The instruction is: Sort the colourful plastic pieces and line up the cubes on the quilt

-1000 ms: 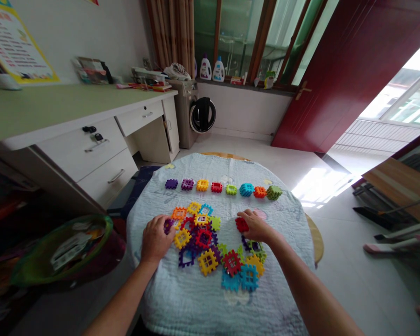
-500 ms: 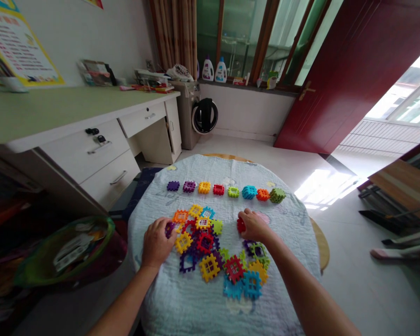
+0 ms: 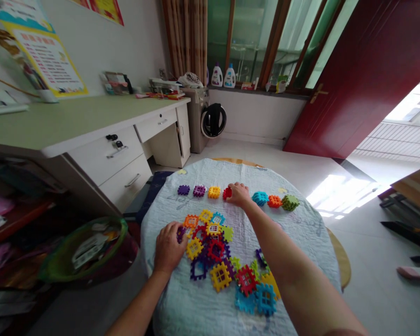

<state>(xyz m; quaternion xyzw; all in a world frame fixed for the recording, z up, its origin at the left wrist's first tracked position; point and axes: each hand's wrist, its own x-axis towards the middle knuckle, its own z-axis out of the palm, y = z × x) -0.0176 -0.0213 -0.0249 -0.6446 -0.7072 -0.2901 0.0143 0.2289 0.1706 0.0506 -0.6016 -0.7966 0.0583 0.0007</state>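
A loose pile of colourful square plastic tiles lies on the quilted cloth over a round table. At the far side stands a row of small assembled blocks: purple, magenta, yellow, red, blue, orange, green. My right hand is stretched out to that row, its fingers closed on a red piece at the red block, and it hides the spot beside it. My left hand rests at the pile's left edge, fingers curled over a purple tile.
A white desk with drawers stands to the left. Below it, near the table's left edge, is a green mesh basket. A washing machine and a dark red door are at the back. The tiled floor lies to the right.
My right hand has moved away from the pile to the far row, taking the red piece with it. My left hand has stayed at the pile. The camera has tilted a little.
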